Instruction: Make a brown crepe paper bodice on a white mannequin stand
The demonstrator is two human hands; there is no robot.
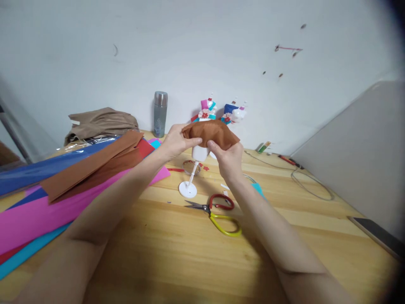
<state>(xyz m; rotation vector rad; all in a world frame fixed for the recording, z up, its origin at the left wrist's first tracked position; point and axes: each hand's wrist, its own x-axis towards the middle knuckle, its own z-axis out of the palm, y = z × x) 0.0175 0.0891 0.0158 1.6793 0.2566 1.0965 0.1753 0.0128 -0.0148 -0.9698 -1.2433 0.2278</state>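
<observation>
Both hands grip a piece of brown fabric [211,131] that curves across the upper part of a small white mannequin on a stand [200,153]. My left hand [176,141] pinches the cloth's left end, thumb in front. On the other side, my right hand [228,159] has its thumb on the front and the fingers behind, closed on the right end. The mannequin's top is hidden by the fabric; its round white base [187,190] rests on the table. Scissors [209,209] with one red and one yellow handle lie below, blades partly apart.
Fabric sheets [91,169] in several colours are piled at the left, beside a folded brown cloth [104,122]. A thermos [160,114] and decorated white figures [233,113] stand by the wall. A cable [297,179] and a phone [378,234] lie at the right.
</observation>
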